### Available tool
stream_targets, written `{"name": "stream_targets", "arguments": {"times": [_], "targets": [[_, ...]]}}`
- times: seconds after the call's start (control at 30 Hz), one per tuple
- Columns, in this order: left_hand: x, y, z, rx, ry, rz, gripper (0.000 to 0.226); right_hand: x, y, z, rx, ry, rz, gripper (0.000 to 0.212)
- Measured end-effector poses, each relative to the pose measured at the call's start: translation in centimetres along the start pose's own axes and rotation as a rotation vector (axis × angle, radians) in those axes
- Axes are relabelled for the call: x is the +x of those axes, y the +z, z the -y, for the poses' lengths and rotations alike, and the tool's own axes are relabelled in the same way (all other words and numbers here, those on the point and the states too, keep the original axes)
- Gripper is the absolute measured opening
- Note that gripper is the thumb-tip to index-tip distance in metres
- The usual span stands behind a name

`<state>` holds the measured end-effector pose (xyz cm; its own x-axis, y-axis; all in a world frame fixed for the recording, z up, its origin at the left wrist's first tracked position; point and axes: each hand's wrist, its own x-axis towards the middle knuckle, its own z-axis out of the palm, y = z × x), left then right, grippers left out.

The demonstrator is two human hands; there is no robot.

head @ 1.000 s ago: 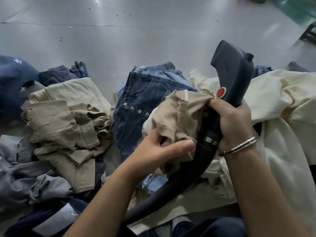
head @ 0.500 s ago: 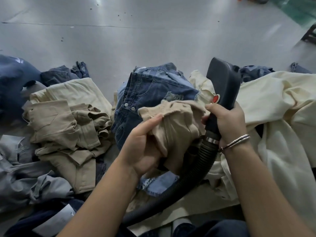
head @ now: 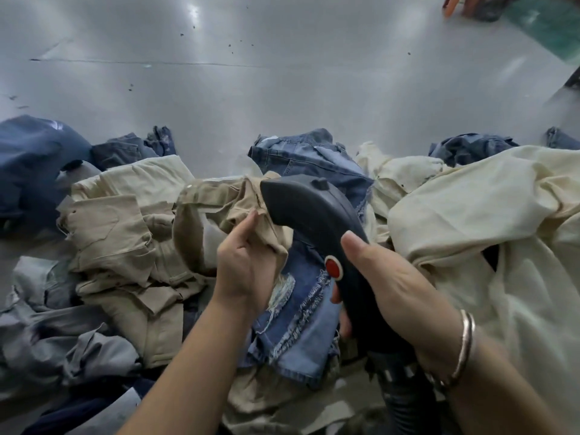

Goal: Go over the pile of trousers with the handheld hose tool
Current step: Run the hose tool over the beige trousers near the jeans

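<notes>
Underfoot, trousers (head: pixel 119 246) heap on grey floor (head: pixel 282 89).

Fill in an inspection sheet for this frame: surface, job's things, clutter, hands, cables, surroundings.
Surface: grey floor, glossy, with small dark specks.
Job's things: dark handheld hose tool with a red button, head lying against the tan trousers; blue jeans with frayed rips beneath; cream trousers at right; folded tan pile at left.
Clutter: grey garments lower left, dark blue garments far left.
Hands: left hand pinches tan fabric; right hand, bracelet on wrist, holds the tool's grip.
Cables: ribbed black hose runs from the tool out of the bottom edge.
Surroundings: green mat top right; orange object beside it, unclear.
</notes>
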<state>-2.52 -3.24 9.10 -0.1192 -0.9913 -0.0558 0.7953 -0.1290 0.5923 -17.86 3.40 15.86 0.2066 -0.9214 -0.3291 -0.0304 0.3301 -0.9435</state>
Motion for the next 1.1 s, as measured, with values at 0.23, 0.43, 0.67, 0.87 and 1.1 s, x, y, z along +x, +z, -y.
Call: {"name": "stream_targets", "arguments": {"times": [0.23, 0.43, 0.67, 0.87, 1.1], "targets": [[-0.2, -1.1, 0.1, 0.017, -0.128, -0.111, 0.038, 0.8, 0.5, 0.0, -0.024, 0.086, -0.005, 0.071], [-0.4, -1.2, 0.3, 0.037, -0.178, -0.084, 0.035, 1.6, -0.8, 0.2, 0.062, 0.127, -0.222, 0.055], [-0.1, -0.9, 0.5, 0.013, -0.173, -0.076, 0.048, 0.0, -2.0, 0.6, 0.034, 0.103, -0.104, 0.065], [-0.1, -0.7, 0.2, 0.078, -0.217, -0.169, 0.043, 0.9, -0.7, 0.1, -0.026, 0.123, -0.115, 0.067], [-0.1, -0.7, -0.4, -0.042, -0.218, 0.009, 0.046, 0.2, -2.4, 0.5, 0.025, 0.087, -0.2, 0.061]]}}
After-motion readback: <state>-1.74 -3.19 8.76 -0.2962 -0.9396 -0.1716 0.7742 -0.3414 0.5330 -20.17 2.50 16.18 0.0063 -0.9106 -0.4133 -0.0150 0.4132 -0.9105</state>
